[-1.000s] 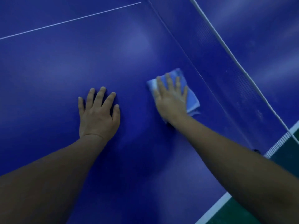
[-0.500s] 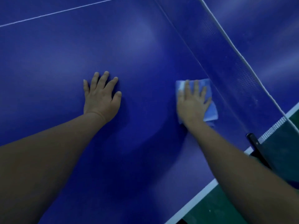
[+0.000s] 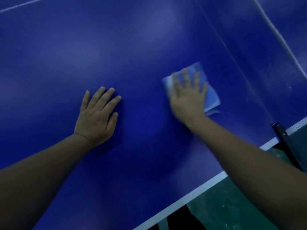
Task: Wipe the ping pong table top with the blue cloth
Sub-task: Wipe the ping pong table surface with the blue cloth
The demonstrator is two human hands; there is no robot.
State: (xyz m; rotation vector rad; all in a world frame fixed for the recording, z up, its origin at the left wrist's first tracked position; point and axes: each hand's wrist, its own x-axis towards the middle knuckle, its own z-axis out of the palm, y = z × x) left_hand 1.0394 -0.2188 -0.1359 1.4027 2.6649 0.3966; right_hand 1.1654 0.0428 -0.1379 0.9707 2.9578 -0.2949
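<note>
The dark blue ping pong table top [image 3: 116, 52] fills most of the view. A folded light blue cloth [image 3: 211, 97] lies flat on it, right of centre, a short way from the net. My right hand [image 3: 187, 97] presses on the cloth with straight, spread fingers; the hand looks motion-blurred. My left hand [image 3: 98, 113] rests flat on the bare table surface to the left of the cloth, fingers straight, holding nothing.
The net [image 3: 259, 52] runs diagonally along the upper right with a white top band. Its black post [image 3: 282, 138] stands at the right table edge. The white side line [image 3: 191, 196] marks the near edge, with green floor [image 3: 232, 213] beyond.
My right hand slid the cloth toward the net and the right edge, then back a little to the left. My left hand stayed flat on the table.
</note>
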